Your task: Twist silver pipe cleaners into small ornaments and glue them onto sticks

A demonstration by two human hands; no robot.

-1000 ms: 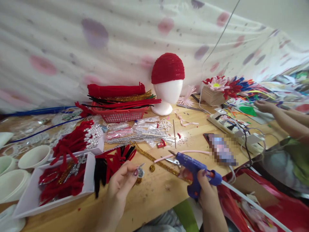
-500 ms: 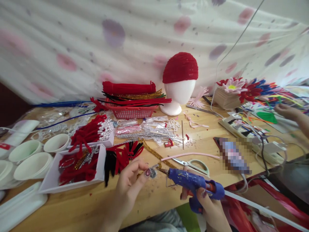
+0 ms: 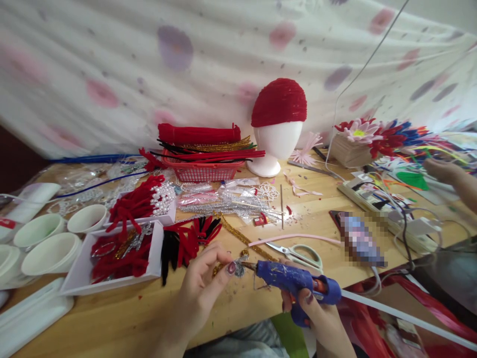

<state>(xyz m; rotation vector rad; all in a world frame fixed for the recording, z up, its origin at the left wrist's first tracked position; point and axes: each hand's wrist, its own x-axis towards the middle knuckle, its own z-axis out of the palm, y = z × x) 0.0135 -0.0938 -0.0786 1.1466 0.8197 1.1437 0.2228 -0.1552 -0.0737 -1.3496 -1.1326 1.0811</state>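
My left hand (image 3: 203, 286) pinches a small silver and gold tinsel piece (image 3: 240, 267) between thumb and fingers; its exact shape is partly hidden. My right hand (image 3: 316, 315) is wrapped round the handle of a blue glue gun (image 3: 286, 278), which points left. A long white glue stick (image 3: 395, 315) sticks out of its back end. The gun's metal nozzle (image 3: 251, 266) is at the tinsel piece, overlapping it in view; whether they touch I cannot tell. Behind the gun lie scissors (image 3: 303, 256) with pale handles and a gold tinsel stem (image 3: 234, 231).
A white box (image 3: 112, 286) of red pipe-cleaner pieces and several paper cups (image 3: 50, 253) stand left. Further back are a red basket (image 3: 206, 172) and a white foam head (image 3: 279, 141) with a red cap. A power strip (image 3: 387, 219) and another person's hand (image 3: 443, 171) are at right.
The glue gun has shifted slightly left, and its nozzle has moved from beside the tinsel piece to over it. My left hand has stayed nearly in place.
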